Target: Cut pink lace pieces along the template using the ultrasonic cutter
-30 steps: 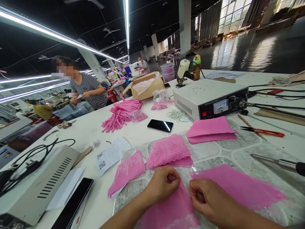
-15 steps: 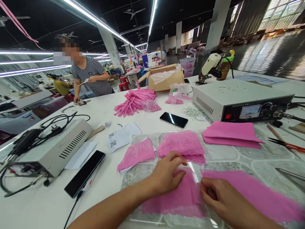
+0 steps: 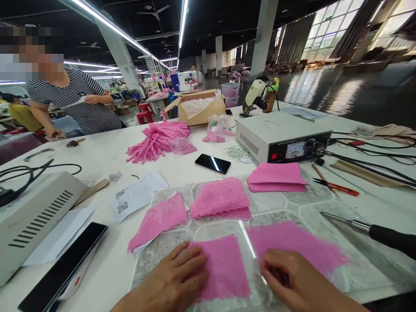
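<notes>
Flattening and positioning of the square pink fabric piece (image 3: 227,268) is judged to be the step in hand. The piece is laid on the patterned mat (image 3: 164,242) on the tabletop (image 3: 175,170), between the two hands. Its left edge is covered by the left hand (image 3: 180,275), which is loosely opened, palm down, with nothing seen to be gripped. The right hand (image 3: 289,273) is half curled at the near edge of the wider pink piece (image 3: 292,238); whether anything is pinched in it cannot be determined. For the next move, the square piece is judged to need steadying, free of folds. The right fingertips and the fabric beneath the left fingers are hidden. The bladed tool (image 3: 360,226) is cut off at its handle, and the wider piece's right end is blurred.
</notes>
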The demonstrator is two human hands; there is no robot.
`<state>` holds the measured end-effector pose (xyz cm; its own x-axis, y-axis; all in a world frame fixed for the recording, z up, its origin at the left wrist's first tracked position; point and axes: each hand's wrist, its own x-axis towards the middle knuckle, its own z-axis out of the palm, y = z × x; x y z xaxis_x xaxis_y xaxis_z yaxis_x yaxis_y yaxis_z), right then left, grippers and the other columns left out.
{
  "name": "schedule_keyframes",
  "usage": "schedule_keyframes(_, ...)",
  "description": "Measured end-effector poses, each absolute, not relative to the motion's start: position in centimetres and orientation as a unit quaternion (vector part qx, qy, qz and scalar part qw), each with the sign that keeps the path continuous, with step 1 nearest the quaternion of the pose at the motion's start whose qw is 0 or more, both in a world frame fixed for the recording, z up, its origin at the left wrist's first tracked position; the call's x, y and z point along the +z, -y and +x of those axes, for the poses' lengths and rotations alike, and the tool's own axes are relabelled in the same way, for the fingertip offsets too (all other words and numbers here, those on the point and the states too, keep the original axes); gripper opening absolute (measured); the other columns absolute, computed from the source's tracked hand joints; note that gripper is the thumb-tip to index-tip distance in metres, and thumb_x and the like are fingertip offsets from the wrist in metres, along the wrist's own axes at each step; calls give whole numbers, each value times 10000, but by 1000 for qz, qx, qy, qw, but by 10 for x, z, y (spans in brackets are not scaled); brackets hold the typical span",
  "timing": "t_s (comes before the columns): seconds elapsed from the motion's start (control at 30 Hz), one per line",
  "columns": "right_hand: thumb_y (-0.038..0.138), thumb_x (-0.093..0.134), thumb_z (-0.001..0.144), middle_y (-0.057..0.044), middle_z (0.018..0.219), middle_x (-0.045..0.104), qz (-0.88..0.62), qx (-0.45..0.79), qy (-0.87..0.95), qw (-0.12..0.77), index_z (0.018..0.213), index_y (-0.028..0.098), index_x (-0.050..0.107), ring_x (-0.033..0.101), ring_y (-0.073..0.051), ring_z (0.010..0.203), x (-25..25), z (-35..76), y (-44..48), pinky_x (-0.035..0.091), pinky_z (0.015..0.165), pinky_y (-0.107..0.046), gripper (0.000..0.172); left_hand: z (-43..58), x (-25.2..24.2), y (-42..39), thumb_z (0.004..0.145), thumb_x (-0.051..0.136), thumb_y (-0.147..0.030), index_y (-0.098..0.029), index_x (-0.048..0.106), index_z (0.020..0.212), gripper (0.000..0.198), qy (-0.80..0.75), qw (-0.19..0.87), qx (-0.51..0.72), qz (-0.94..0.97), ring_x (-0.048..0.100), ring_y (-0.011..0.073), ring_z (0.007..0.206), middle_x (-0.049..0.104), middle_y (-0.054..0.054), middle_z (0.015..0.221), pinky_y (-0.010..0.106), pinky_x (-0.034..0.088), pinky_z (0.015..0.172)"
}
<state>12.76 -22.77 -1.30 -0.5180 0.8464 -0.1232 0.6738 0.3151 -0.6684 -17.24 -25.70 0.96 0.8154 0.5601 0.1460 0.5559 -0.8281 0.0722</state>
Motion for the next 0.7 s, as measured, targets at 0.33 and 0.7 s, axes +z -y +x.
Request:
schedule_keyframes(0.33, 215, 600, 846, -29, 921, 714, -479, 41, 782, 398, 1025, 312, 701, 694, -208, 834, -41, 239, 225, 572, 729, -306, 228, -85, 8, 213, 994, 414, -226, -166, 564, 1265, 315, -228, 63, 99, 967, 510, 243, 1291, 563, 75, 1370, 426, 397, 1097)
schedule_keyframes(0.7, 276, 562, 915, -58, 963, 669, -537, 147, 740, 378, 962, 271, 698, 658, -196, 901, -43, 264, 227, 551, 728, -268, 143, -71, -15, 199, 981, 497, -255, -144, 611, 1244, 307, -163, -49, 109, 979, 479, 205, 1320, 596, 73, 1330, 353, 334, 1148)
